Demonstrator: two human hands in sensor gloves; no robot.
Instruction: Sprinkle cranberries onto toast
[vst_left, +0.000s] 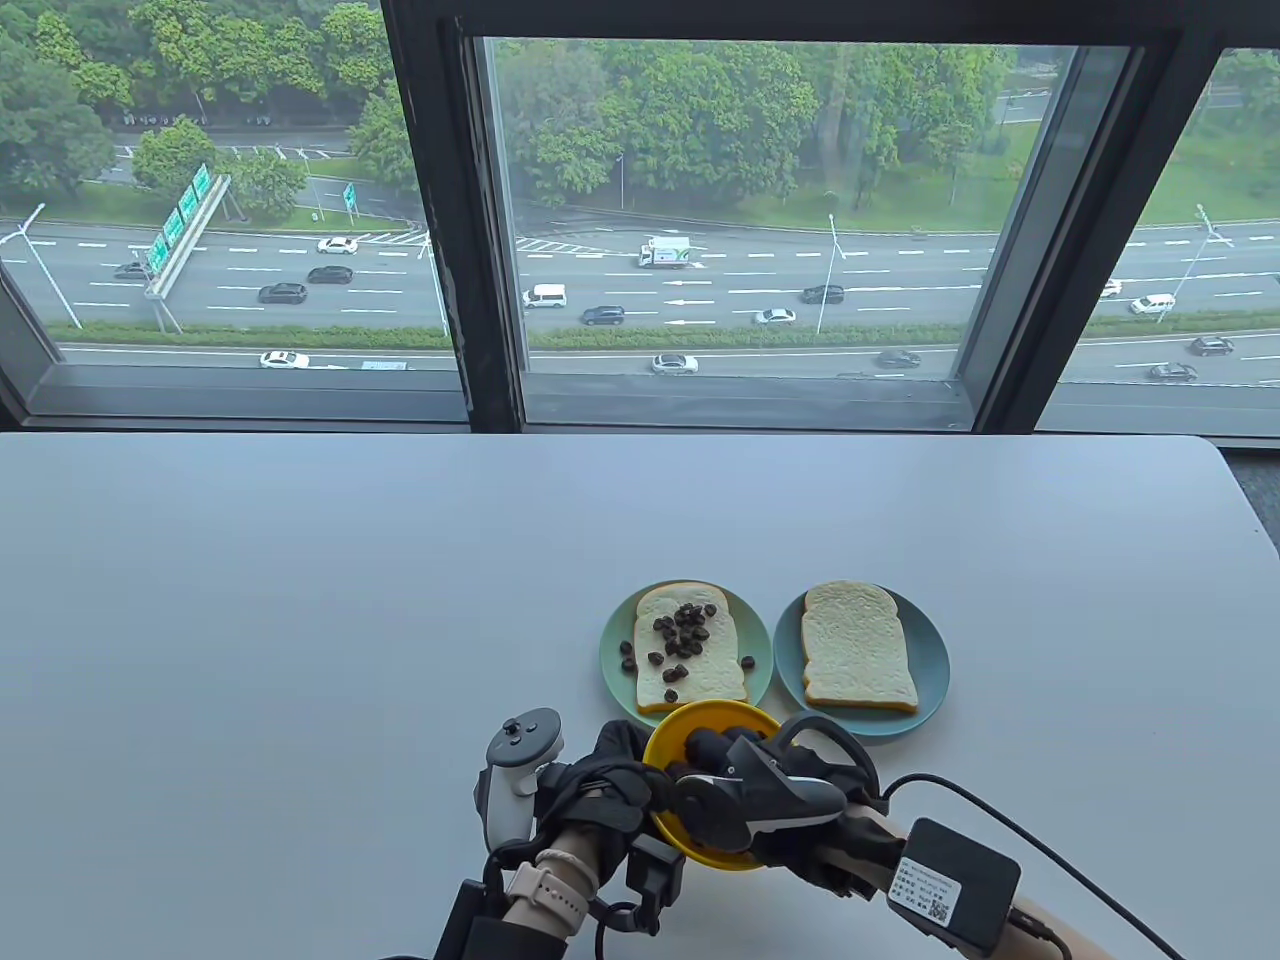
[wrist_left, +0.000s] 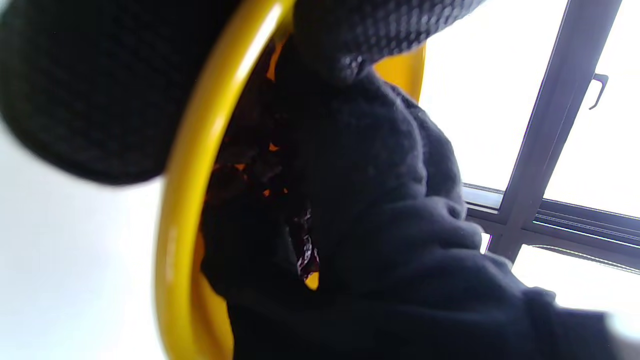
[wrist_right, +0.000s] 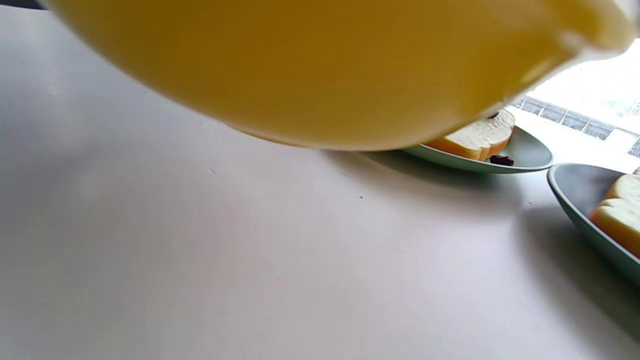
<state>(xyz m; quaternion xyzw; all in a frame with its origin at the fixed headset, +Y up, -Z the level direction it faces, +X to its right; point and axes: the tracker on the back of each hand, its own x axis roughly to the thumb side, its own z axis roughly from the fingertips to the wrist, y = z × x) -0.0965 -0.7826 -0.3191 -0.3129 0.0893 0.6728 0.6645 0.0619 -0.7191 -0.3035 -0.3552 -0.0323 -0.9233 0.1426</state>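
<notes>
A yellow bowl (vst_left: 664, 742) is held tilted just above the table in front of the plates; my left hand (vst_left: 620, 775) grips its left rim. My right hand (vst_left: 720, 746) reaches into the bowl, fingers curled down onto the dark cranberries (wrist_left: 240, 165). The left wrist view shows the bowl rim (wrist_left: 175, 225) and my right hand's glove (wrist_left: 375, 200) over the fruit. One toast (vst_left: 722, 660) on a green plate (vst_left: 758, 640) carries scattered cranberries (vst_left: 685, 625). A second toast (vst_left: 858, 650) on a blue plate (vst_left: 935, 650) is bare.
The right wrist view shows the bowl's underside (wrist_right: 310, 70), both plates (wrist_right: 530, 155) and a stray cranberry (wrist_right: 501, 160) on the green plate. A cable and a black box (vst_left: 950, 885) sit on my right forearm. The window wall stands behind the table's far edge.
</notes>
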